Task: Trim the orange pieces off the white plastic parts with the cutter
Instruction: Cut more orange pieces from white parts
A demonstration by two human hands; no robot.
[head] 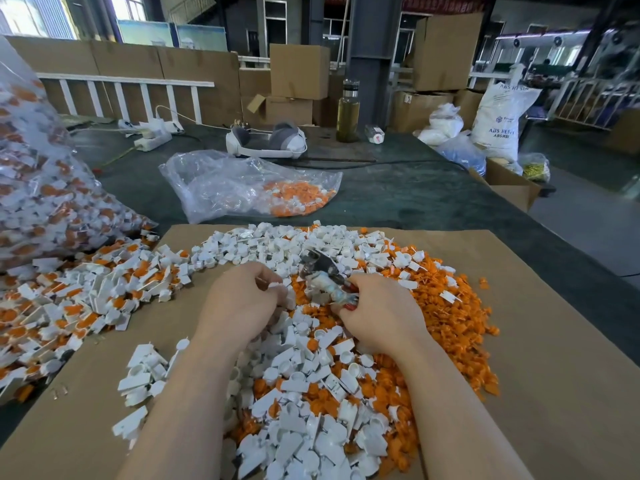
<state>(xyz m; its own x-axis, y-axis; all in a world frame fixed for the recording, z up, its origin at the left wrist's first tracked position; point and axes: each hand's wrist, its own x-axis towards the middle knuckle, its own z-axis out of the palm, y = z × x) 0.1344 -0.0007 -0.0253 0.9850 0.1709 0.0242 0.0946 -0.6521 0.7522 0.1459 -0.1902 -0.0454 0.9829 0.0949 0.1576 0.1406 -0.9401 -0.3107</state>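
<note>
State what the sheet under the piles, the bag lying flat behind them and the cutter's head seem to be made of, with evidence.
Sheet: brown corrugated cardboard by its look, matte.
Bag: thin clear plastic film, glossy and crinkled.
Cutter in the right hand: probably metal, dark with glints; blurred.

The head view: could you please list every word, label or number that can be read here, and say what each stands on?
"ABS": on the white sack at far right; its other print and logo are too blurred to read.
Label on the small bottle lying flat: too small to read.
Sticker on the cardboard box: unreadable.
</note>
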